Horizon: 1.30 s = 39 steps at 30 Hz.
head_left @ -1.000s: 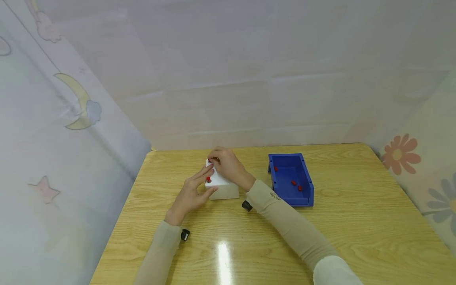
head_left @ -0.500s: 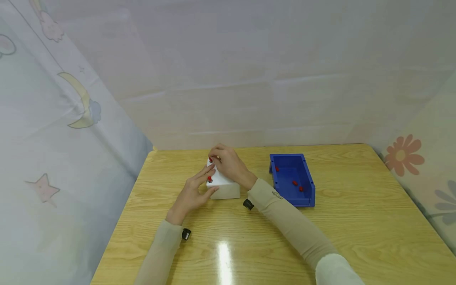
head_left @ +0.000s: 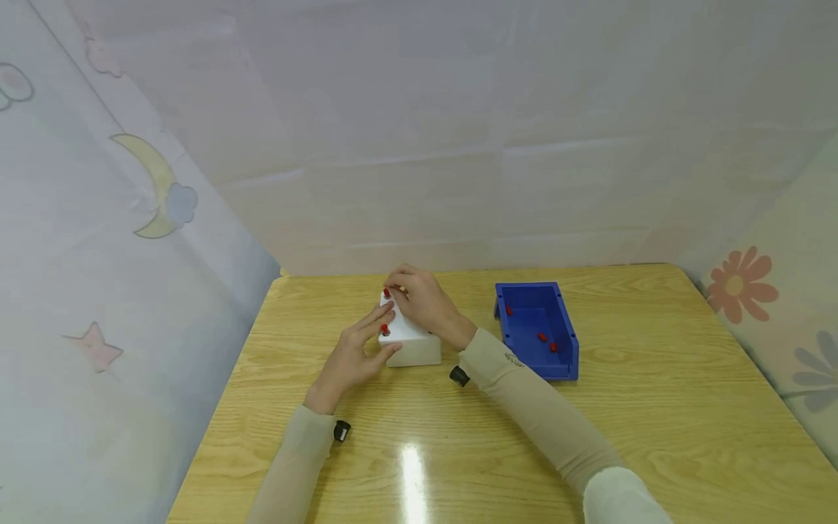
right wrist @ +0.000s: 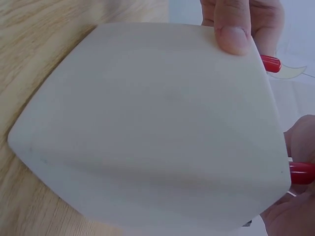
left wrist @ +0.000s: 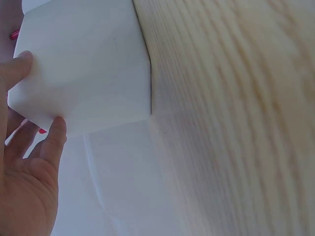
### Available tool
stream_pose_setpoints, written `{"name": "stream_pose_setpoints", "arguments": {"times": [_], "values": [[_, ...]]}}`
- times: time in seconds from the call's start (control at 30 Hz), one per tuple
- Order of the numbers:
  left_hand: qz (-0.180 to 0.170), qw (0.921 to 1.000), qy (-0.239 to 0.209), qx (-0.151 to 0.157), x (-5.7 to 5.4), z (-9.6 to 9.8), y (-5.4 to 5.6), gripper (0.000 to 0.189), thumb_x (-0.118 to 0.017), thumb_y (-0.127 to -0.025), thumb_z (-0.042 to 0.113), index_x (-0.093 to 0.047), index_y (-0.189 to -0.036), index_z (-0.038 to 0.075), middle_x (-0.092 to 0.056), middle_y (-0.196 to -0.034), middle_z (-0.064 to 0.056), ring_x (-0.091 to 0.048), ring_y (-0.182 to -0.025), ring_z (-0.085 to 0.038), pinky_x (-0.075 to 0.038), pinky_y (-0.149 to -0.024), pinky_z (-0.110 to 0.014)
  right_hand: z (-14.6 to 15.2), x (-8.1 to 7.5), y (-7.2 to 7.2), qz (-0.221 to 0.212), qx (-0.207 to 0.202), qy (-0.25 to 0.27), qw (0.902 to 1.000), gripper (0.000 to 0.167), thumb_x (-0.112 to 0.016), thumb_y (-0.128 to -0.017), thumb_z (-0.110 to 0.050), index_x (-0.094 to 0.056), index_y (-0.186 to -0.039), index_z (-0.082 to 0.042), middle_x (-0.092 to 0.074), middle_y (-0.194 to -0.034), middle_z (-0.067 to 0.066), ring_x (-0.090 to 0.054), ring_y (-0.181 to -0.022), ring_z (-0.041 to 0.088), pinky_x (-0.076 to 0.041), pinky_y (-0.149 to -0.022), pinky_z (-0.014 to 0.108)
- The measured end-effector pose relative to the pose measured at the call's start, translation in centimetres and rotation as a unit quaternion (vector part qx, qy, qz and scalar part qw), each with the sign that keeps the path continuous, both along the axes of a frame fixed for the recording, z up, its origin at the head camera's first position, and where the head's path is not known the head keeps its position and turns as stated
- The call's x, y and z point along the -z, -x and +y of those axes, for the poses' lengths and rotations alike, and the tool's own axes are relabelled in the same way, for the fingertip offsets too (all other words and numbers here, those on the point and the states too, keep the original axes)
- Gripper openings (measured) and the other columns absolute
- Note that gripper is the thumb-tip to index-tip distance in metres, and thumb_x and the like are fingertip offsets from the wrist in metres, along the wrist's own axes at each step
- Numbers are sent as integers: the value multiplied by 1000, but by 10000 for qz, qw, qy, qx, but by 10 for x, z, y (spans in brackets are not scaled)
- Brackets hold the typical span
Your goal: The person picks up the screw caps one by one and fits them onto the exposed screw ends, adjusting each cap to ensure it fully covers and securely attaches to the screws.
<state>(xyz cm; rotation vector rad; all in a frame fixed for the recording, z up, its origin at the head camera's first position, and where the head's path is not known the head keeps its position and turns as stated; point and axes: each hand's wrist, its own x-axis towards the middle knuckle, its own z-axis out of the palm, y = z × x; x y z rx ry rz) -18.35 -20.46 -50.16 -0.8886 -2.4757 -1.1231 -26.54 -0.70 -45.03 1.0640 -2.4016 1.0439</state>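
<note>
A white box (head_left: 414,352) with a sloping top stands on the table. My left hand (head_left: 350,360) holds its left side, thumb on the front face and fingers on the top; the left wrist view shows fingertips pressing the white box (left wrist: 93,69). My right hand (head_left: 422,298) reaches over the top and pinches a small red cap (head_left: 387,293) at the far left corner. Another red cap (head_left: 385,330) stands upright on a metal base at the near left corner. In the right wrist view, a red cap (right wrist: 301,173) shows beside the right palm.
Right of the box is a blue bin (head_left: 572,360) with loose red caps (head_left: 542,337) in it. The wooden table (head_left: 655,393) meets a pale cloth backdrop (head_left: 419,182) behind, with printed cloth at both sides.
The head view has shifted slightly. Both hands keep nearly the same place on the box, with the right fingers still at the far left red cap.
</note>
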Motion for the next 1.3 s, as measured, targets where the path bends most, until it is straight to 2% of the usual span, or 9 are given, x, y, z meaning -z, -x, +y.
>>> {"name": "stream_pose_setpoints", "arguments": {"times": [0.2, 0.37, 0.63, 0.87, 1.3], "values": [[-34, 10000, 49, -29, 0, 0, -1, 59, -83, -96, 16, -60, -148, -3, -49, -164, -15, -42, -154, -41, -44, -121, -51, 4, -4, -4, -78, -12, 17, 10000, 12, -70, -102, -3, -81, -107, -1, -76, -112, 11, -76, -97, 21, -67, -83, 29], [-120, 9999, 62, -56, 1, -1, 0, 60, -82, -97, 17, -60, -149, -2, -49, -164, -12, -41, -155, -38, -43, -122, -48, 8, -6, -9, -78, -22, 121, 9999, 12, -71, -102, -4, -80, -108, 0, -76, -111, 11, -75, -97, 22, -67, -83, 34], [62, 10000, 12, -42, 0, 0, -1, 60, -83, -95, 13, -60, -148, -3, -51, -163, -16, -44, -152, -42, -46, -119, -53, 16, -9, -13, -62, 19, 255, 9997, 12, -73, -101, -6, -80, -109, -1, -75, -111, 10, -73, -96, 24, -67, -83, 41], [105, 9999, 15, -53, 0, 0, 0, 61, -84, -95, 12, -59, -149, -4, -52, -162, -17, -45, -151, -44, -47, -118, -54, 24, -12, -18, -81, 118, 164, 9998, 13, -72, -103, -9, -80, -111, -4, -75, -113, 8, -73, -96, 21, -66, -82, 32], [102, 9999, -31, -12, -1, 0, -1, 62, -85, -93, 9, -59, -148, -5, -52, -162, -18, -45, -150, -47, -47, -117, -55, 40, -13, -28, -62, 239, 170, 9995, 13, -73, -101, -7, -80, -111, -1, -75, -112, 9, -73, -97, 24, -66, -83, 34]]}}
